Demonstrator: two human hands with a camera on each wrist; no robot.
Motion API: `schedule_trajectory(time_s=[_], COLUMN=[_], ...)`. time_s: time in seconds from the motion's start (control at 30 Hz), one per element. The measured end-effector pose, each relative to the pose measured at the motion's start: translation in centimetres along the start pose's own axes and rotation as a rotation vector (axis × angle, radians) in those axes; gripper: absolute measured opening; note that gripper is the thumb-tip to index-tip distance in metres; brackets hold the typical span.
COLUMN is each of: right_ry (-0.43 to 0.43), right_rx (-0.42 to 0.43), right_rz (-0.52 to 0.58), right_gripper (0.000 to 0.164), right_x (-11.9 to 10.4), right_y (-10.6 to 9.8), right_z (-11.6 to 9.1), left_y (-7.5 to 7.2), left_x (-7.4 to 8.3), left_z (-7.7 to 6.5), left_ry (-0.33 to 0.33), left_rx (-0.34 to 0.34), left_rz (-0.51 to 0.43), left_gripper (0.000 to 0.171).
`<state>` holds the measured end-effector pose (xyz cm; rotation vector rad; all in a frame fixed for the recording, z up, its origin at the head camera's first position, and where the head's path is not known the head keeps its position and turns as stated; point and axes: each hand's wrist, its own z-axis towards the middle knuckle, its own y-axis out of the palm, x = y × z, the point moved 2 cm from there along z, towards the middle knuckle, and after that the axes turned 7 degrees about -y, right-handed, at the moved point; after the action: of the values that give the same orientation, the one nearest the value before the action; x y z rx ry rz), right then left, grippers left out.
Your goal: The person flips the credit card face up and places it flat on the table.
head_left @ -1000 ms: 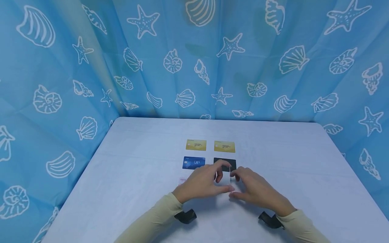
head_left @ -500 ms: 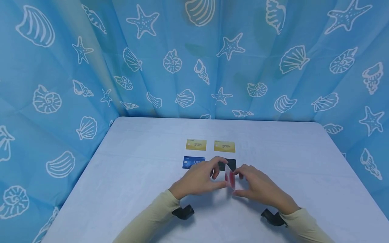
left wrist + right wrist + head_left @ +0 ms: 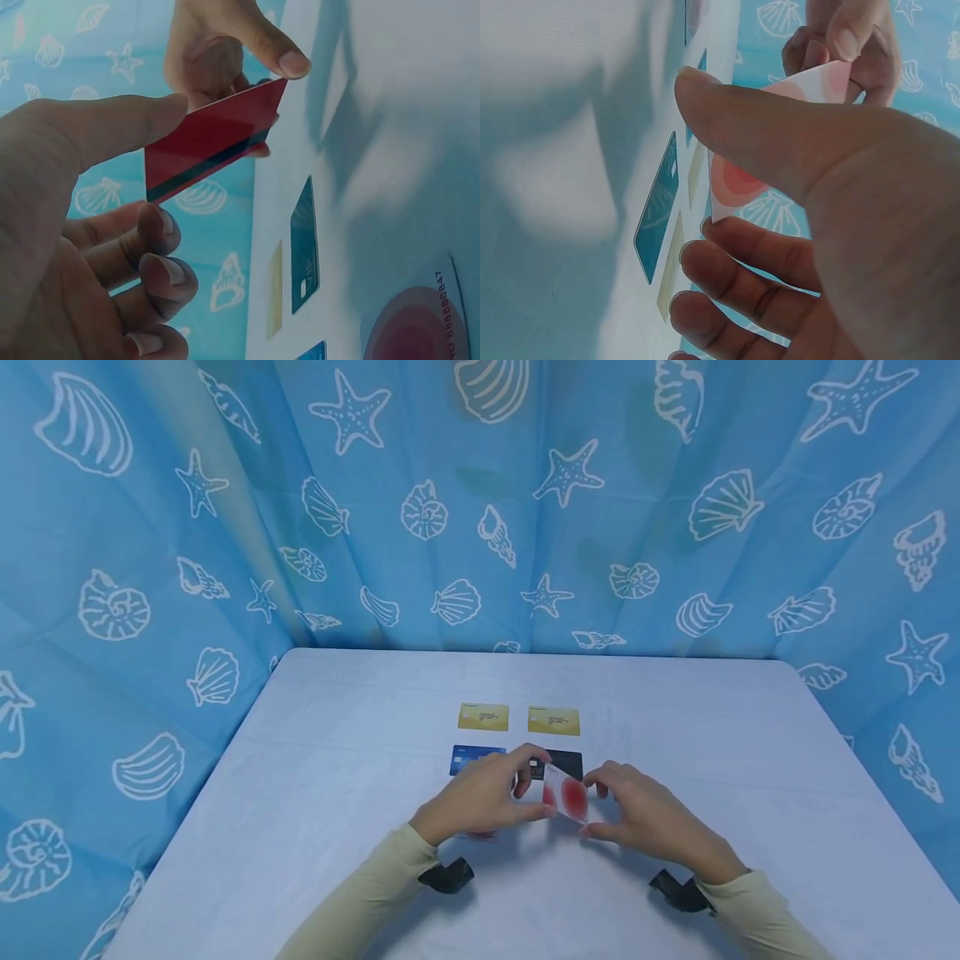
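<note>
A white card with red circles [image 3: 573, 799] is held up over the table, tilted, between my two hands. Thumb and index finger of my left hand [image 3: 480, 797] pinch its left end. At its right end, the thumb and forefinger of my right hand [image 3: 648, 818] grip the opposite corners. The left wrist view shows the card's red back [image 3: 217, 135] with a dark stripe. Just beyond, a black card [image 3: 566, 763] lies partly behind the held one. A blue card [image 3: 467, 757] is partly covered by my left hand.
Two gold cards [image 3: 483, 717] lie side by side farther back on the white table [image 3: 360, 735]. Another card with a reddish circle [image 3: 412, 326] lies below my left hand. A blue curtain with shell prints [image 3: 480, 510] hangs behind the table.
The card has turned from edge-on to show its red-circled face to the head camera. My left hand has shifted left and the right hand slightly right.
</note>
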<state>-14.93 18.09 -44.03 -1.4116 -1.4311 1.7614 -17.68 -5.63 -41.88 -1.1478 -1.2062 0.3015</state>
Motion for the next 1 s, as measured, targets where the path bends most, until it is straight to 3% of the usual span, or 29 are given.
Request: schedule_trajectory(time_s=[1.0], right_ry=[-0.002], right_rx=[-0.011], right_rz=[-0.009], right_gripper=[0.067], right_x=[0.45], right_y=[-0.37], right_z=[-0.20], left_y=[0.39], left_x=[-0.99], left_z=[0.35], left_ry=[-0.072], left_rx=[-0.064], left_rz=[0.081], left_gripper=[0.059])
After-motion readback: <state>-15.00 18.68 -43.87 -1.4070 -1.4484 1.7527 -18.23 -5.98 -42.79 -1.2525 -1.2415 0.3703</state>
